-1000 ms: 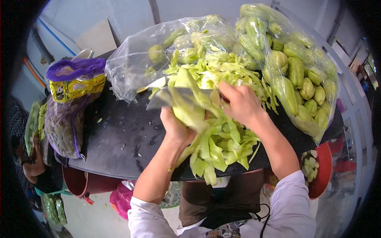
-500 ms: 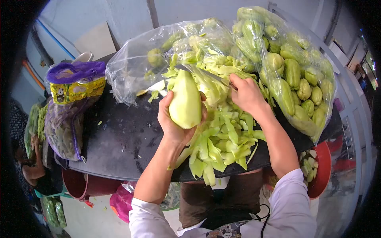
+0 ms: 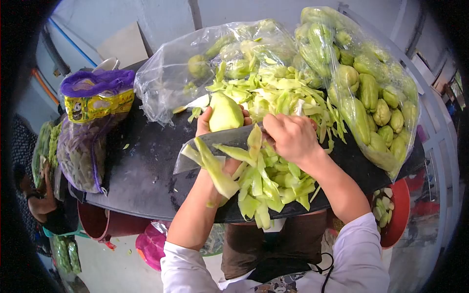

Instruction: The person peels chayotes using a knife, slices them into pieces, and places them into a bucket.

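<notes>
My left hand (image 3: 204, 122) is wrapped round a peeled pale green chayote (image 3: 225, 113), partly hidden behind the blade. A wide knife (image 3: 188, 158) is gripped by its handle in my right hand (image 3: 291, 136), its blade pointing left across the near end of the chayote. Strips of peel (image 3: 214, 168) lie over the blade and hang in front of my left wrist. Below the hands, a heap of peelings (image 3: 273, 183) reaches the table's front edge. More peelings (image 3: 288, 97) are piled behind the knife.
Clear plastic bags of chayotes (image 3: 381, 112) stand at the back and right of the black table (image 3: 141, 171). A purple mesh bag (image 3: 83, 151) is at the left. Red buckets (image 3: 400, 210) stand below. Another person's arm (image 3: 45, 200) shows at far left.
The knife has swung from above the chayote to its near side, with peel strips now over the blade. My right hand has moved left and down; the chayote sits slightly farther back.
</notes>
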Action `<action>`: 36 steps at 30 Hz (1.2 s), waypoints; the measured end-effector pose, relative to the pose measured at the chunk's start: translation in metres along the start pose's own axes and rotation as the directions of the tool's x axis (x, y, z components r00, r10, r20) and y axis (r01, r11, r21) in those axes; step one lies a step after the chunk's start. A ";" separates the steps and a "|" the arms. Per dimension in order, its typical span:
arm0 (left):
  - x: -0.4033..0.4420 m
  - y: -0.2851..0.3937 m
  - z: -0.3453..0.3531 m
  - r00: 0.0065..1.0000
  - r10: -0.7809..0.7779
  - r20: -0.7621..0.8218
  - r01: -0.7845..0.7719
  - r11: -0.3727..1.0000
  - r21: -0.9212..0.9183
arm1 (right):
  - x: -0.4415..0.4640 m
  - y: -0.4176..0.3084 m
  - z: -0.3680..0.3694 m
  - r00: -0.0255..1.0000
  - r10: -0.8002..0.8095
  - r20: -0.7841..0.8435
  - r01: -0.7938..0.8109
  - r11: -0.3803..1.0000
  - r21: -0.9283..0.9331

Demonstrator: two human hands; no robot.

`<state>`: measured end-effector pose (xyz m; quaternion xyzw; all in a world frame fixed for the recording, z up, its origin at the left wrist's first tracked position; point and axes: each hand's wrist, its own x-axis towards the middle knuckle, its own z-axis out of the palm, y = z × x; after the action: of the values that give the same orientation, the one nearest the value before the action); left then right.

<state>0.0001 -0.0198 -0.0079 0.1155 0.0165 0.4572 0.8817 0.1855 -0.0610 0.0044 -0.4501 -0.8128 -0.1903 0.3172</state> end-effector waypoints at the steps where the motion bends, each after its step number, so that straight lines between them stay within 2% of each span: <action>1: -0.001 -0.003 0.006 0.997 -0.005 -0.075 0.004 1.000 -0.006 | 0.000 0.000 -0.001 1.000 -0.001 0.001 0.001 1.000 0.000; 2: -0.002 -0.004 0.009 0.989 -0.010 -0.149 0.008 1.000 -0.012 | 0.001 -0.001 -0.002 1.000 -0.006 -0.004 0.006 1.000 -0.003; 3: -0.002 -0.003 0.005 0.989 -0.009 -0.149 0.007 1.000 -0.012 | 0.001 -0.001 -0.003 1.000 -0.010 -0.008 0.010 1.000 -0.006; 5: -0.001 0.001 -0.005 0.999 0.029 -0.032 -0.027 0.997 0.078 | 0.000 0.005 0.001 1.000 0.015 -0.007 -0.015 1.000 0.001; 6: -0.001 0.000 -0.004 0.999 0.028 -0.033 -0.026 0.997 0.078 | -0.002 0.009 0.003 0.999 0.042 -0.006 -0.041 0.999 0.006; 8: -0.001 -0.002 0.002 0.968 0.195 -0.160 -0.158 0.963 0.218 | -0.002 0.019 0.003 0.997 0.079 -0.005 -0.079 0.997 0.018; 9: -0.003 -0.006 0.015 0.948 0.234 -0.214 -0.192 0.961 0.199 | -0.002 0.022 0.002 0.994 0.113 -0.002 -0.113 0.993 0.035; 12: -0.006 -0.005 0.018 0.963 0.215 -0.163 -0.170 0.953 0.249 | -0.001 0.023 -0.007 0.993 0.099 0.062 -0.103 0.992 0.069; 16: -0.006 -0.006 0.011 0.979 0.128 -0.159 -0.092 0.972 0.214 | 0.002 0.017 -0.009 0.994 0.095 0.050 -0.100 0.990 0.098; 17: -0.007 -0.010 0.009 0.956 0.182 -0.230 -0.118 0.957 0.266 | 0.002 0.022 -0.008 0.991 0.114 0.072 -0.121 0.987 0.104; 18: -0.007 -0.012 0.009 0.956 0.176 -0.234 -0.112 0.958 0.264 | 0.001 0.027 -0.008 0.987 0.133 0.094 -0.143 0.984 0.107; 20: -0.003 -0.015 0.012 0.967 0.234 -0.104 -0.174 0.898 0.405 | -0.003 0.043 -0.008 0.982 0.158 0.100 -0.166 0.983 0.079; 22: -0.007 -0.022 0.017 0.963 0.224 -0.150 -0.147 0.902 0.406 | -0.001 0.045 -0.012 0.980 0.171 0.102 -0.176 0.983 0.046; 24: -0.013 -0.025 0.017 0.920 0.306 -0.246 -0.211 0.914 0.346 | -0.001 0.030 -0.014 0.991 0.109 0.081 -0.119 0.985 0.123; 25: -0.007 -0.011 0.012 0.981 0.083 -0.176 -0.036 0.967 0.253 | 0.001 0.018 -0.019 0.990 0.100 0.097 -0.111 0.988 0.110; 26: 0.001 -0.006 0.002 0.997 0.021 -0.076 -0.013 0.994 0.105 | 0.002 0.012 -0.019 0.990 0.100 0.097 -0.111 0.987 0.119; 28: -0.004 -0.003 0.014 0.994 -0.018 -0.107 0.031 0.992 0.121 | 0.003 0.005 -0.018 0.999 0.002 0.047 -0.008 0.990 0.144; 29: -0.004 -0.002 0.012 0.994 -0.019 -0.105 0.032 0.992 0.120 | 0.003 0.003 -0.019 0.997 0.020 0.073 -0.029 0.993 0.114; 32: -0.004 -0.003 0.007 0.999 0.025 -0.034 -0.021 0.993 0.114 | 0.003 0.006 -0.017 0.999 0.024 0.032 -0.027 0.995 0.095; 34: -0.006 -0.006 0.014 0.987 0.124 -0.104 -0.093 0.961 0.261 | 0.003 0.016 -0.013 0.996 0.079 0.048 -0.083 0.994 0.077; 36: -0.009 -0.012 0.027 0.946 0.252 -0.206 -0.187 0.939 0.290 | -0.001 0.025 -0.011 0.989 0.136 0.059 -0.139 0.989 0.050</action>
<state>0.0088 -0.0388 0.0149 0.1783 0.1713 0.5573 0.7927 0.2107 -0.0550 0.0119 -0.5016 -0.7931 -0.1331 0.3189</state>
